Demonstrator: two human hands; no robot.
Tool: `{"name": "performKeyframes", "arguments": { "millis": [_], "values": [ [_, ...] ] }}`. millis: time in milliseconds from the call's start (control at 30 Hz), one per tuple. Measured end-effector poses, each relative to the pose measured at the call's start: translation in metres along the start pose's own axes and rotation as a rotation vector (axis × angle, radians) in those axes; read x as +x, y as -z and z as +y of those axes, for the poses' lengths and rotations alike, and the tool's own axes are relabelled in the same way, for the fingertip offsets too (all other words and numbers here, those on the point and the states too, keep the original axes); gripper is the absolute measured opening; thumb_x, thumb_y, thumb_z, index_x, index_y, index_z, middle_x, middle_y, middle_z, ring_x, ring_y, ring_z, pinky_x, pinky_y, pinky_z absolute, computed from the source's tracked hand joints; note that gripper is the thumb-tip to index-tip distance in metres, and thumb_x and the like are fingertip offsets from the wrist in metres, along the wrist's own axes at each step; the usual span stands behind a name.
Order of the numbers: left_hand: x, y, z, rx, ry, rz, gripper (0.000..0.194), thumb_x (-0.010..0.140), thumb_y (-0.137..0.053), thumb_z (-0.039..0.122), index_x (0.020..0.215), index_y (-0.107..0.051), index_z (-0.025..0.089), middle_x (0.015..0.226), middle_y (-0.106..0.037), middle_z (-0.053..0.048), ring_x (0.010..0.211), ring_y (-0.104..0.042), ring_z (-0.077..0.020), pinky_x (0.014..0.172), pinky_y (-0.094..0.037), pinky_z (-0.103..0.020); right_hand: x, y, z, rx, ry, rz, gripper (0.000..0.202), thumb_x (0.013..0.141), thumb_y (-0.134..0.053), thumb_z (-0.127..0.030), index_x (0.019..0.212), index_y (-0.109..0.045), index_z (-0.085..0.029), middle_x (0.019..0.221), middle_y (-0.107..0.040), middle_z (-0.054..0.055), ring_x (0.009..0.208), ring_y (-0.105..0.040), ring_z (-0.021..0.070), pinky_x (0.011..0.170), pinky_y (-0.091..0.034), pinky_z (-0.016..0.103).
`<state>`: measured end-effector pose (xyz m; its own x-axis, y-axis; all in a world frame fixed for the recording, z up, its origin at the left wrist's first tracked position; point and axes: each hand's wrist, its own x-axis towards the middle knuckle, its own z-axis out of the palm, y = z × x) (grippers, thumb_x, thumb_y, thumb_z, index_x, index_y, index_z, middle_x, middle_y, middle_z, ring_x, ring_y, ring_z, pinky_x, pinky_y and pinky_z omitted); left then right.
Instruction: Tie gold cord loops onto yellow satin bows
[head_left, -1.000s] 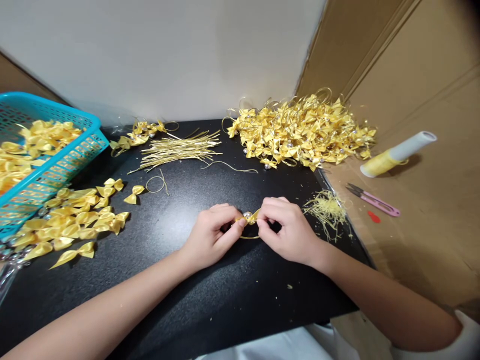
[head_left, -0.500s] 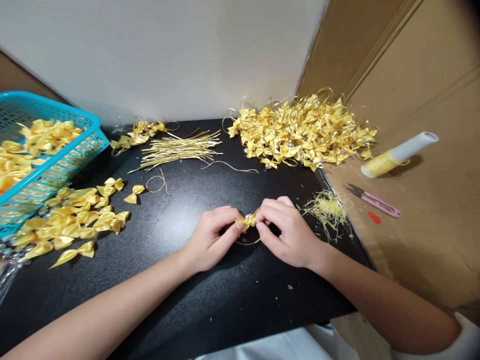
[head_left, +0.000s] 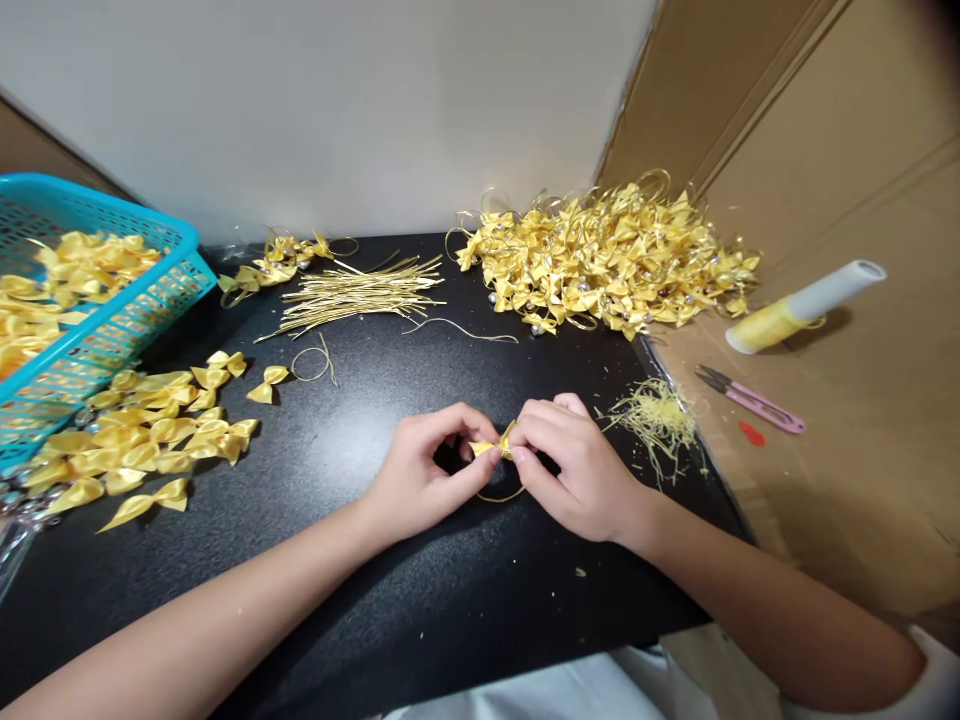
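A small yellow ribbon bow (head_left: pixel 505 445) is held between my two hands above the black table. My left hand (head_left: pixel 431 470) pinches its left side between thumb and fingers. On the right side, my right hand (head_left: pixel 574 465) grips it, with the fingers curled and the tips close together. A thin gold cord loop (head_left: pixel 501 499) hangs below the bow toward me. No bead shows on the bow; my fingertips cover part of it.
Loose yellow bows (head_left: pixel 169 432) and a blue basket (head_left: pixel 112 330) of bows lie left. Gold ties (head_left: pixel 364 293) and a pile of finished bows (head_left: pixel 607 260) are at the back. Thread scraps (head_left: pixel 656 418), pink snips (head_left: pixel 757 402) and a tube (head_left: pixel 832 290) are right.
My left fingers have shifted slightly on the bow and opened into a wider arch. The silvery beads seen on it earlier are now out of sight. My right hand has barely moved.
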<state>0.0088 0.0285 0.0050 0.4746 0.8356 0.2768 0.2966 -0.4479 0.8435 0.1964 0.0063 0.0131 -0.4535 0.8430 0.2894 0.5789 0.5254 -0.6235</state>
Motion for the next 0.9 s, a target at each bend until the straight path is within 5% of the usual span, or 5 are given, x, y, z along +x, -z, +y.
{"name": "performKeyframes", "arguments": {
  "millis": [400,700,900],
  "values": [
    [-0.0035,-0.0009,-0.0001,0.110,-0.122,0.027,0.005,0.080,-0.064,0.010,0.080,-0.062,0.015,0.070,-0.064,0.001,0.063,-0.059,-0.0081,0.060,-0.047,-0.018,-0.0008,-0.0029,0.0017,-0.204,0.028,0.019,0.020,0.088,-0.045,-0.018,0.073,-0.057,-0.017,0.071,-0.060,0.001,0.068,-0.049,0.0141,0.073,-0.027,0.034],
    [-0.0050,-0.0021,-0.0031,-0.067,-0.033,0.014,0.011,0.082,-0.065,0.011,0.081,-0.056,0.017,0.072,-0.062,0.002,0.063,-0.056,-0.0079,0.061,-0.047,-0.019,0.0016,-0.0094,0.0053,-0.172,0.093,0.181,0.021,0.081,-0.046,-0.013,0.062,-0.051,-0.018,0.062,-0.055,0.000,0.062,-0.048,0.0129,0.069,-0.030,0.031],
    [-0.0059,-0.0029,-0.0037,-0.200,0.055,-0.029,0.006,0.084,-0.062,0.014,0.086,-0.058,0.017,0.073,-0.061,0.001,0.065,-0.056,-0.0089,0.061,-0.047,-0.020,0.0022,0.0003,0.0060,-0.104,0.058,0.098,0.018,0.085,-0.048,-0.015,0.069,-0.055,-0.017,0.070,-0.061,-0.001,0.066,-0.052,0.0127,0.072,-0.029,0.032]
  ]
}}
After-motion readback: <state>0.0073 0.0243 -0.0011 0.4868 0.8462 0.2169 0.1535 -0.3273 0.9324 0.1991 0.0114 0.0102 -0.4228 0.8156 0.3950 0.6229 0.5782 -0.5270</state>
